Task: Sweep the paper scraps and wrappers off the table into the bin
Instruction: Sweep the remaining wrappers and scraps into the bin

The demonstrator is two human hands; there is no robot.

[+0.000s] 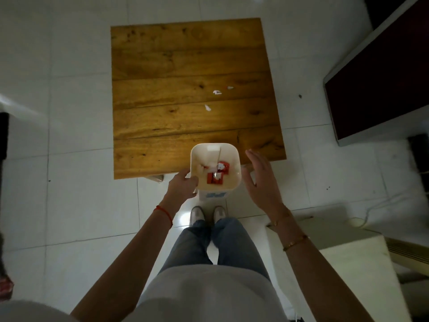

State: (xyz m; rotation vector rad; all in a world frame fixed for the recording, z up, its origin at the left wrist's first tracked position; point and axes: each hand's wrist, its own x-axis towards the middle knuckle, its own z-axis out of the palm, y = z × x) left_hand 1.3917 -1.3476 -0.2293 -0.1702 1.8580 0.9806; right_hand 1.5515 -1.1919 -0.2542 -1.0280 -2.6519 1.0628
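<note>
Left grip: the left hand (183, 185) is clamped on the near-left rim of the white square plastic bin (233, 152), thumb over the edge and fingers curled around the outside.
Right grip: the right hand (262, 180) is spread apart, fingers straight, palm turned toward the bin's right wall; it is just beside the bin, and I cannot tell whether it touches.
Bin: it is at the near edge of the desk, its far rim overlapping the desk top in this view, its mouth facing up.
Inside the bin: red-and-white torn wrappers (217, 176) and some white paper bits lie on its floor.
Desk: the brown wooden plank desk (174, 89) sits on white floor tiles (69, 112).
Left on the desk: three small white paper scraps (217, 92) lie right of centre, two close together and one nearer the bin, all well apart from it.
Wrists: a red string bracelet (163, 212) on the left, thin gold bracelets (294, 244) on the right.
Below: blue jeans and pale shoes (207, 213) stand just behind the bin.
Right edge: a dark red panel with a pale frame (380, 82).
</note>
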